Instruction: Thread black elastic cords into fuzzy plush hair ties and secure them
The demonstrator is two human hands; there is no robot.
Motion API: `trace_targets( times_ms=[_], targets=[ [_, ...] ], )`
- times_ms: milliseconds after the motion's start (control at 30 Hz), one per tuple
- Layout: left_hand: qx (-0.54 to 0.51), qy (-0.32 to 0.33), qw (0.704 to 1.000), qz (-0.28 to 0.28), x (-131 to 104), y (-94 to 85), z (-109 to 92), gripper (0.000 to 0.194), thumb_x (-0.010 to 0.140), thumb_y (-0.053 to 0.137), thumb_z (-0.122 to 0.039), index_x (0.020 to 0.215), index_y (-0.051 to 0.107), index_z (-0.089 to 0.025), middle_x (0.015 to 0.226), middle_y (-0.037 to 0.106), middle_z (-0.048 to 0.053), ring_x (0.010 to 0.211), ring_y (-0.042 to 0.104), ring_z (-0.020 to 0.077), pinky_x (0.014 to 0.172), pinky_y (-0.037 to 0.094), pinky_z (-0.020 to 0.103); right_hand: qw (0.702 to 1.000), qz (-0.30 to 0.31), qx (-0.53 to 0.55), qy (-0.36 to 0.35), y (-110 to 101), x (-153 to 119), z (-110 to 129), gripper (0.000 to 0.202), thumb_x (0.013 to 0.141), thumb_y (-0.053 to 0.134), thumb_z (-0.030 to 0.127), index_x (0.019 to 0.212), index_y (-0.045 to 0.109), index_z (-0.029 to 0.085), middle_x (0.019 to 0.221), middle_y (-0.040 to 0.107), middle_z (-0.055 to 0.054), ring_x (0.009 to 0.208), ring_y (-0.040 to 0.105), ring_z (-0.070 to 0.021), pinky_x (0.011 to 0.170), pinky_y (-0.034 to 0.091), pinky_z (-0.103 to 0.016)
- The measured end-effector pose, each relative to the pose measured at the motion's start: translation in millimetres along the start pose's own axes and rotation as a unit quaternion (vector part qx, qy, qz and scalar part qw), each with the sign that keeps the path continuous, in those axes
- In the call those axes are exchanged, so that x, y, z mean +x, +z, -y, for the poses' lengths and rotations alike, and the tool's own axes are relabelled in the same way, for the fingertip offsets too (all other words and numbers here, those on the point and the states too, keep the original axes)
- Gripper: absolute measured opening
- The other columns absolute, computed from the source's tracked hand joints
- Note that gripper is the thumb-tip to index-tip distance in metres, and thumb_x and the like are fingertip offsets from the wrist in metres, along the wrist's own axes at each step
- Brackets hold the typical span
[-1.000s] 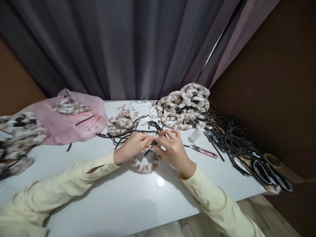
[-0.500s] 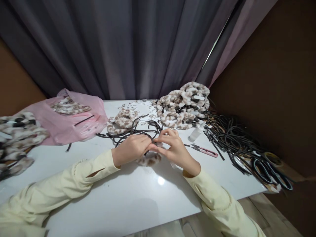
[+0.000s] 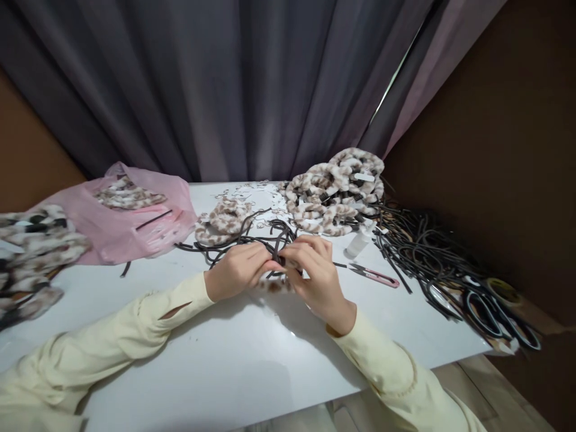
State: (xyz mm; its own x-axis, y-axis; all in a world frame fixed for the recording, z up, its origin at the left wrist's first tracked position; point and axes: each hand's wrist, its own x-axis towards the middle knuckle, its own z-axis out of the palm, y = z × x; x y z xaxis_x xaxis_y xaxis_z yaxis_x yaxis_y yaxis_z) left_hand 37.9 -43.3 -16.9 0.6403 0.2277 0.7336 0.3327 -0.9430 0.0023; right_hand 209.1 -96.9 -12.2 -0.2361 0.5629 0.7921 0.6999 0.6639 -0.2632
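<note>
My left hand [image 3: 239,270] and my right hand [image 3: 318,279] meet over the middle of the table, both closed with fingertips pinched together. A dark elastic cord [image 3: 278,247] is gripped between them, part of it standing up in a small loop. Just beneath the fingers shows a strip of a brown-and-white spotted plush ring [image 3: 272,286]; the hands hide most of it. Exactly how cord and plush meet is hidden. Behind my left hand lies a tangle of black cord pieces [image 3: 220,249].
Spotted plush rings [image 3: 319,180] are heaped at the back right, others [image 3: 227,217] nearer the middle. Pink thread snips [image 3: 375,276] lie beside a small clear bottle [image 3: 359,241]. Black cords [image 3: 418,252] pile up on the right; a pink plastic bag [image 3: 135,237] lies left.
My right hand has curled its fingers in closer and turned slightly. The plush ring below the hands shows less than before. My left hand has barely moved.
</note>
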Motion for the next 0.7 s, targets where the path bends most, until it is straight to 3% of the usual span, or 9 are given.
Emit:
trace_targets(
  times_ms=[67, 133, 233, 333, 400, 500, 600, 700],
  targets=[
    [-0.031, -0.089, 0.995, -0.013, 4, -2.9, -1, 0.027, 0.092, 0.04, -0.022, 0.067, 0.049, -0.016, 0.057, 0.049, -0.002, 0.052, 0.044, 0.0093, 0.053, 0.034, 0.021, 0.999, -0.042, -0.004, 0.012, -1, -3, 3, 0.019, 0.082, 0.054, 0.012, 0.1, 0.052, 0.017, 0.094, 0.062, -0.01, 0.092, 0.054, -0.0208, 0.078, 0.039, -0.036],
    [-0.08, -0.187, 0.979, -0.011, 8, -6.6, -3, 0.03, 0.091, 0.041, -0.024, 0.063, 0.048, -0.016, 0.055, 0.049, -0.003, 0.051, 0.043, 0.0079, 0.052, 0.034, 0.02, 0.999, -0.05, -0.006, 0.002, -1, -8, 6, 0.02, 0.082, 0.053, 0.011, 0.101, 0.053, 0.017, 0.086, 0.063, -0.009, 0.08, 0.057, -0.0195, 0.07, 0.04, -0.033],
    [-0.175, -0.326, 0.929, 0.02, 15, -10.9, -5, 0.035, 0.09, 0.043, -0.032, 0.058, 0.046, -0.016, 0.052, 0.046, -0.005, 0.049, 0.04, 0.0074, 0.051, 0.032, 0.019, 1.0, 0.028, 0.002, 0.001, 4, -14, 9, 0.021, 0.085, 0.046, 0.014, 0.102, 0.057, 0.017, 0.063, 0.061, -0.003, 0.056, 0.054, -0.0145, 0.057, 0.038, -0.028],
    [-0.287, -0.419, 0.86, 0.037, 19, -11.7, -8, 0.041, 0.086, 0.044, -0.045, 0.056, 0.042, -0.016, 0.051, 0.038, -0.005, 0.049, 0.036, 0.0074, 0.048, 0.03, 0.02, 0.993, 0.098, -0.015, 0.059, 12, -16, 10, 0.027, 0.089, 0.041, 0.019, 0.11, 0.057, 0.014, 0.057, 0.062, -0.002, 0.045, 0.051, -0.0127, 0.048, 0.034, -0.025],
    [-0.355, -0.454, 0.816, 0.046, 21, -11.2, -10, 0.044, 0.083, 0.044, -0.051, 0.056, 0.04, -0.017, 0.051, 0.036, -0.005, 0.047, 0.034, 0.007, 0.045, 0.028, 0.019, 0.984, 0.131, -0.013, 0.123, 17, -14, 11, 0.027, 0.091, 0.039, 0.024, 0.108, 0.057, 0.013, 0.056, 0.062, -0.003, 0.043, 0.051, -0.0133, 0.045, 0.032, -0.024],
    [-0.411, -0.476, 0.774, 0.068, 24, -11.4, -14, 0.047, 0.08, 0.045, -0.057, 0.057, 0.041, -0.017, 0.048, 0.035, -0.006, 0.043, 0.031, 0.0063, 0.042, 0.026, 0.019, 0.955, 0.183, 0.093, 0.215, 21, -10, 12, 0.024, 0.091, 0.037, 0.025, 0.101, 0.057, 0.017, 0.059, 0.063, -0.002, 0.048, 0.054, -0.014, 0.048, 0.038, -0.023],
    [-0.417, -0.478, 0.768, 0.094, 26, -14.2, -19, 0.047, 0.078, 0.045, -0.059, 0.06, 0.047, -0.017, 0.046, 0.035, -0.006, 0.041, 0.03, 0.0066, 0.04, 0.024, 0.019, 0.912, 0.203, 0.246, 0.258, 23, -7, 12, 0.028, 0.092, 0.031, 0.021, 0.096, 0.058, 0.019, 0.06, 0.06, 0.0, 0.049, 0.051, -0.0116, 0.051, 0.042, -0.023],
    [-0.38, -0.456, 0.796, 0.119, 26, -17.1, -20, 0.045, 0.081, 0.043, -0.055, 0.059, 0.048, -0.017, 0.047, 0.036, -0.006, 0.041, 0.032, 0.007, 0.041, 0.025, 0.02, 0.893, 0.175, 0.298, 0.288, 27, -8, 12, 0.026, 0.089, 0.033, 0.02, 0.084, 0.058, 0.017, 0.057, 0.052, 0.002, 0.047, 0.043, -0.0099, 0.047, 0.038, -0.022]
  ],
)
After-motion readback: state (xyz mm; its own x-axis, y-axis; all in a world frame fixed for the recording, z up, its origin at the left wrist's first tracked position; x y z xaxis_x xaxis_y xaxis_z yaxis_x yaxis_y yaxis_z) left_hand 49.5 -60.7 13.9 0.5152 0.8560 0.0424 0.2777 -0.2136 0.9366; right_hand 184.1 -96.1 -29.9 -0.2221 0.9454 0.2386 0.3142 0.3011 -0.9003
